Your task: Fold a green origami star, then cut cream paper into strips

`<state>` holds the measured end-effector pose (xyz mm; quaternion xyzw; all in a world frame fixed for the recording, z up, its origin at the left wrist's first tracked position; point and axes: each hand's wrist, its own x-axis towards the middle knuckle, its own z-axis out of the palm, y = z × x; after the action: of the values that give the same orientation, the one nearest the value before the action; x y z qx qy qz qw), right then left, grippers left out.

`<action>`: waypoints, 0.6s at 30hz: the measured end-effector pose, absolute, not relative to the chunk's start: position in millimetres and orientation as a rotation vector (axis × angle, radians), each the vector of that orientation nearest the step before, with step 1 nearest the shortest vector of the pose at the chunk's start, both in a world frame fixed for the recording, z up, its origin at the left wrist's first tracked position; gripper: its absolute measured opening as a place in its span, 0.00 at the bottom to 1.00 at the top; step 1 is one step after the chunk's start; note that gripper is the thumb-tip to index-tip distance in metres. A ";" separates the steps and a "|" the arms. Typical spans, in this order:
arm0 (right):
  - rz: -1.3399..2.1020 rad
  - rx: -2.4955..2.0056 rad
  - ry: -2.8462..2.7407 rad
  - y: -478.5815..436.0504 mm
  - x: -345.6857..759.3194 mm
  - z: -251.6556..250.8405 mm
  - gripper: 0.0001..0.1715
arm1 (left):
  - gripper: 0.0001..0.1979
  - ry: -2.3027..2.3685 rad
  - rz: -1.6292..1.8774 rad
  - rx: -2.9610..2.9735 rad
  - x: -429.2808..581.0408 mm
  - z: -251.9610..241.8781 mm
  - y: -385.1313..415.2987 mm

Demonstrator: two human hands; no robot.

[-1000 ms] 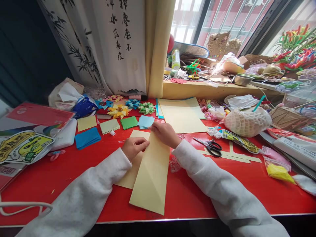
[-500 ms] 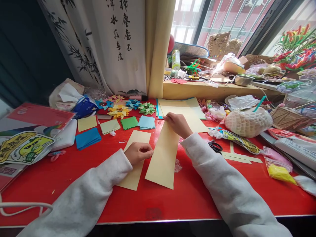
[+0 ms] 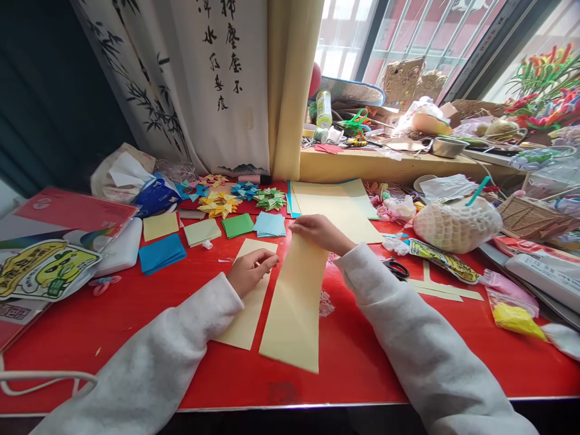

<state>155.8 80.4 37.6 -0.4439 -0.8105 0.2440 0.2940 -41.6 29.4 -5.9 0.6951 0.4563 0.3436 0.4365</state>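
Note:
My right hand point(image 3: 319, 232) pinches the far end of a long pale yellow paper strip point(image 3: 294, 308) that slopes toward me over the red table point(image 3: 136, 314). My left hand point(image 3: 250, 270) rests with curled fingers on a second pale yellow strip point(image 3: 247, 320) lying flat to the left, its fingertips close to the first strip's left edge. Both sleeves are light grey.
Small coloured paper squares point(image 3: 161, 252) and folded paper stars point(image 3: 220, 203) lie at the back left. A stack of large yellow sheets point(image 3: 338, 208) lies behind my right hand. Scissors point(image 3: 395, 269) and thin yellow offcuts point(image 3: 446, 291) lie right. A netted white bundle point(image 3: 455, 223) and clutter fill the right side.
My right hand pushed the long strip away from me and to the right, then drew it back a little. My left hand stayed on the other strip.

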 end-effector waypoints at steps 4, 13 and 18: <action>0.742 -1.107 -2.195 66.0 127.8 27.8 0.21 | 0.14 1.092 0.889 1.652 -41.6 -5.8 29.9; 0.604 -1.224 -2.275 55.3 111.7 17.0 0.11 | 0.14 1.072 1.006 1.528 -47.4 -12.3 37.2; 0.309 -1.219 -2.386 51.2 107.4 14.2 0.08 | 0.11 1.106 0.983 1.537 -47.8 -10.0 36.1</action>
<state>107.4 51.2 14.2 -0.4408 -0.8629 0.1118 0.2203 -47.8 36.1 -10.0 0.6307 0.4538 0.4035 0.4832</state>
